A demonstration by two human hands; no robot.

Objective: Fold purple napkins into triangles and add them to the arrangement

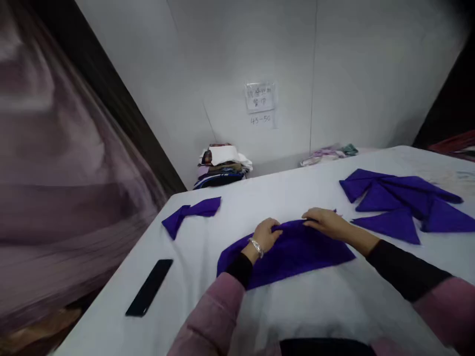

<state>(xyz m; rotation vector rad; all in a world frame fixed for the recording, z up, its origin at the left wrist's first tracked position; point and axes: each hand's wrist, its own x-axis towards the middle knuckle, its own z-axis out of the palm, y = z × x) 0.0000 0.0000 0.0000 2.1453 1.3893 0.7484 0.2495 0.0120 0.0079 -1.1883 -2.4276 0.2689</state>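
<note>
A piece of purple cloth point(297, 257) lies before me on the white-covered table point(297, 306), its far edge partly folded or lifted. My left hand point(266, 235), with a silver bracelet at the wrist, is closed on that far edge, the fingers behind it and the thumb on the near side. Farther right, my right hand point(324, 222) pinches the same edge between thumb and fingers. Some of my fingertips are hidden by the cloth and the hands. A knotted or twisted purple strip point(200, 207) rests at the far left of the table.
Several pointed purple cloth pieces point(393, 198) overlap on the right. A black phone-like slab point(150, 287) lies near the left edge. Folded clothes point(222, 165) are stacked by the wall, beside a smaller fabric pile point(328, 154). A pinkish curtain point(67, 173) hangs at left.
</note>
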